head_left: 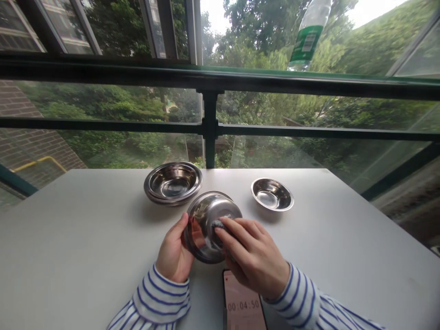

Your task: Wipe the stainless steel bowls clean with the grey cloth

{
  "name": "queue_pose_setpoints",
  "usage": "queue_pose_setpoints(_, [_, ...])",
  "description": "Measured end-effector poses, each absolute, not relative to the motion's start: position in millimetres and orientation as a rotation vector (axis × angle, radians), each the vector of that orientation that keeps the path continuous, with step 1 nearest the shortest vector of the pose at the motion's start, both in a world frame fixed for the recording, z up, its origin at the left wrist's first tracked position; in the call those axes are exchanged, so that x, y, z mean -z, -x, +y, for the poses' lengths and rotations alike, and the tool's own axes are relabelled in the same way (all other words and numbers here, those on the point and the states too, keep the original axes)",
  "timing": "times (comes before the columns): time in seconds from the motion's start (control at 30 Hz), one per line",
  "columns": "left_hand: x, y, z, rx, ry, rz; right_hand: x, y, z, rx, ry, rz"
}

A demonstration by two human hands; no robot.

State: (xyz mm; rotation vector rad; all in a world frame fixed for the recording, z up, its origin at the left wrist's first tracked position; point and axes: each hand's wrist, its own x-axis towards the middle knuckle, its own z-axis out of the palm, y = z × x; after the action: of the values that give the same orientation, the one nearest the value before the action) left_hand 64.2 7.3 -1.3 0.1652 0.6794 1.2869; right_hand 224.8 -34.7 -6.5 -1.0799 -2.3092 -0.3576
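Note:
A shiny metal bowl (pixel 202 217) is tilted up above the table, its outer bottom turned towards me. My left hand (pixel 177 250) grips its left edge, thumb on the near side and fingers behind. My right hand (pixel 256 250) presses a small silvery, rough-textured scouring pad (pixel 217 223) against the bowl's base. Most of that pad is hidden under the fingertips. Behind the bowl, to the left, stands a stack of metal bowls (pixel 151 195). A single smaller metal bowl (pixel 271 199) sits upright to the right, apart from both hands.
All of this is on a white table (pixel 85 238). A phone (pixel 244 307) showing a timer lies below my right hand. Beyond the table's far edge runs a dark green railing (pixel 209 110) with glass panels, and a plastic bottle (pixel 305 43) stands on its top bar.

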Motion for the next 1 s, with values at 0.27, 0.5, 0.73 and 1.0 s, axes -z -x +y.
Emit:
queue_pose_setpoints(0.27, [0.5, -66.2, 8.0, -1.281, -0.149, 0.796, 9.3, -235.4, -28.6, 0.294, 1.118, -2.112])
queue_pose_setpoints(0.5, [3.8, -67.1, 5.9, -1.224, -0.184, 0.767, 6.4, -224.2, -33.6, 0.424, 0.97, -2.286])
queue_pose_setpoints(0.73, [7.1, -68.4, 2.9, -1.211, -0.241, 0.791, 4.7, -228.1, -29.9, 0.427, 1.128, -2.2])
queue_pose_setpoints(1.0, [6.2, -70.3, -0.6, -1.2, -0.301, 0.779, -0.8, -230.9, -27.8, 0.435, 1.175, -2.164])
